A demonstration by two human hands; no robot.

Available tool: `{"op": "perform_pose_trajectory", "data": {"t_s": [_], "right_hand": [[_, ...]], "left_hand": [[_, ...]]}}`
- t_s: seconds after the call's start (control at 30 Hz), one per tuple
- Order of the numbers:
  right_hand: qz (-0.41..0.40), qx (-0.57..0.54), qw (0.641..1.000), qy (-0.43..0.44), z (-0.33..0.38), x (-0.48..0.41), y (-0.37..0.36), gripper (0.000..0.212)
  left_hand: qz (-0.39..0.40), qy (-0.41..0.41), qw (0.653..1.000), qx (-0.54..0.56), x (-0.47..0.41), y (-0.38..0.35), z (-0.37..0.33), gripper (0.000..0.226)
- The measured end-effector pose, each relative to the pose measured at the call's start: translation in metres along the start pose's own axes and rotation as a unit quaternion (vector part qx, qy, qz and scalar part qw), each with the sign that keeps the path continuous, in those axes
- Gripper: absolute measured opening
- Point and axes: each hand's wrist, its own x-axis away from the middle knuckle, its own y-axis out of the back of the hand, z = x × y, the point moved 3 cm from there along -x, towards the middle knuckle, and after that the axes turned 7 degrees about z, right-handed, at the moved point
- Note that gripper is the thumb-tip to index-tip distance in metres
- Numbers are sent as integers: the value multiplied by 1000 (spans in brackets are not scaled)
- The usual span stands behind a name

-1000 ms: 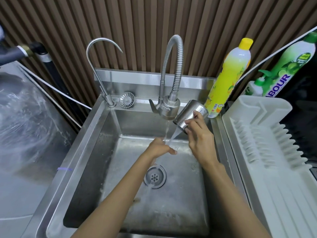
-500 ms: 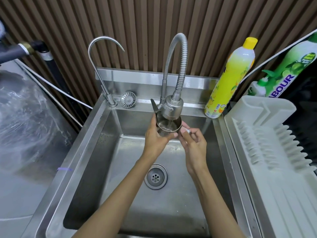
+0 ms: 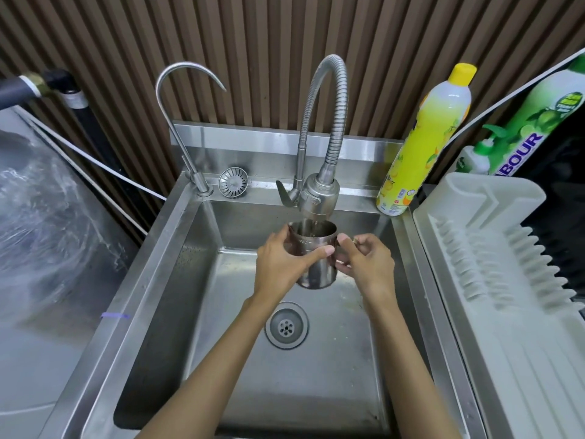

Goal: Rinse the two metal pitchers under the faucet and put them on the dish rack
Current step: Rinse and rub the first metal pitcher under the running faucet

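- You are holding one metal pitcher (image 3: 316,261) in the air over the back half of the sink (image 3: 148,296). It sits upright with its open mouth up, directly under the head of the faucet (image 3: 319,198).
- The pitcher's rim is just below the faucet head. You can't tell from this view whether the two touch, or whether water is running into the cup.
- Your left hand (image 3: 281,264) is wrapped round the pitcher's body from the left, with the thumb lying across the front wall and the fingers curled behind it.
- Your right hand (image 3: 367,264) is closed at the pitcher's right side, where its fingers pinch a bit of metal that looks like the handle. Most of that part is hidden behind the fingers.
- Both hands are therefore clamped on the same pitcher, one on either side, and only its width separates them.
- The drain (image 3: 286,326) lies in the basin floor below the pitcher, on the side nearer to you.
- The dish rack (image 3: 493,280) stands just beside the sink's right edge, with its rows of pegs bare.
- On the back ledge, a strainer plug (image 3: 233,182) lies between the thin gooseneck tap (image 3: 177,122) near the back left corner and the base of the faucet.
- A yellow bottle (image 3: 424,144) stands at the sink's back right corner, leaning towards the slatted wall.
- A green pouch (image 3: 538,128) stands behind the rack's far end.
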Motion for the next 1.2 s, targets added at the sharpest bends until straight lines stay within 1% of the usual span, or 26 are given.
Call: {"op": "perform_pose_trajectory", "data": {"t_s": [0.07,0.13,0.17,0.23,0.27,0.3,0.37,0.4,0.5,0.57,0.67,0.7,0.73,0.8,0.87,0.93,1.0,1.07,1.13,1.2], "right_hand": [[3,93,996,14,7,-4,6,23],[11,141,989,50,15,-3,7,23],[22,139,988,71,18,-1,6,22],[35,128,986,96,19,1,3,8],[35,138,984,108,18,0,2,7],[43,150,981,116,17,0,1,12],[67,153,980,107,14,-2,-2,13],[77,146,982,96,13,-2,-3,13],[105,93,988,61,3,0,-10,19],[123,59,990,38,-3,4,-16,21],[109,43,993,13,-3,8,-15,25],[100,54,993,12,-1,8,-13,25],[90,74,993,15,1,8,-10,24],[64,144,987,27,8,6,-3,23],[44,211,976,36,17,7,3,22],[29,226,972,60,26,9,7,17],[19,197,977,73,30,10,8,13],[25,127,989,73,28,6,5,11],[71,-12,997,37,18,2,-1,16],[143,-167,975,-5,6,-1,-11,21]], "left_hand": [[33,19,998,47,-1,-7,5,62],[37,29,994,103,-1,-16,7,55],[24,20,991,128,-1,-20,8,56],[-13,-12,989,150,-2,-24,7,63],[-25,-24,987,154,-2,-22,5,69],[-32,-37,986,160,-4,-20,3,76],[-46,-70,988,130,-7,-12,0,92],[-55,-89,991,88,-8,-7,-2,96],[-98,-128,987,7,-4,6,-7,93],[-127,-124,984,-25,2,12,-12,97],[-150,-84,983,-70,9,14,-12,100],[-142,-61,986,-63,11,12,-11,97],[-124,-36,991,-45,12,9,-9,90],[-81,5,997,11,13,2,-3,70],[-41,23,995,88,12,-5,3,59],[-13,28,986,164,9,-12,3,54],[-8,20,976,216,3,-20,1,53],[-28,-2,972,234,-2,-21,-2,62],[-62,-30,976,208,-7,-16,-4,78],[-91,-78,985,123,-8,-7,-11,84]]}}
